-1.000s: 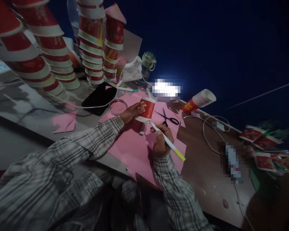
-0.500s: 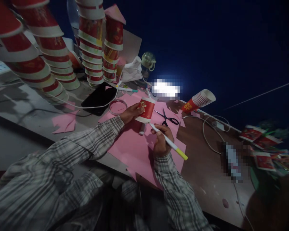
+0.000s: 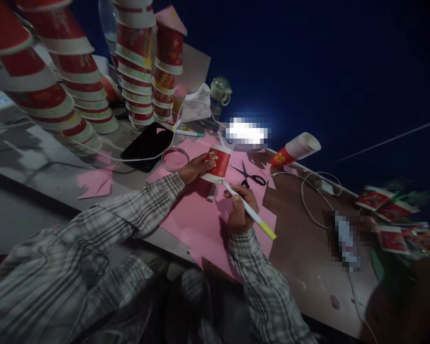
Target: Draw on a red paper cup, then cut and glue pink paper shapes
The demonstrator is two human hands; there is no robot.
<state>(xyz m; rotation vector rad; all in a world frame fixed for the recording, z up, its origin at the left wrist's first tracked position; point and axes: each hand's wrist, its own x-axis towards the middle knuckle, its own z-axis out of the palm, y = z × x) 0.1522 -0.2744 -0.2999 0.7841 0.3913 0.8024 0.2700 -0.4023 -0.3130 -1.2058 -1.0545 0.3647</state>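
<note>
My left hand (image 3: 195, 167) grips a red paper cup (image 3: 219, 163) that stands upside down on a pink paper sheet (image 3: 200, 215). My right hand (image 3: 239, 209) pinches a white pen with a yellow end (image 3: 252, 214); its tip touches the paper at the cup's lower rim. Black scissors (image 3: 251, 176) lie just right of the cup. A small marker (image 3: 212, 191) lies on the sheet below the cup.
Tall stacks of red cups (image 3: 136, 62) stand at the back left. A black tablet (image 3: 146, 143), a clear tape ring (image 3: 175, 158), a lying cup stack (image 3: 296, 149), white cables (image 3: 315, 196) and cut cup pieces (image 3: 387, 215) surround the sheet.
The pen's yellow end swung slightly outward and back; the tip stays at the cup's rim. The left hand and the cup have not moved.
</note>
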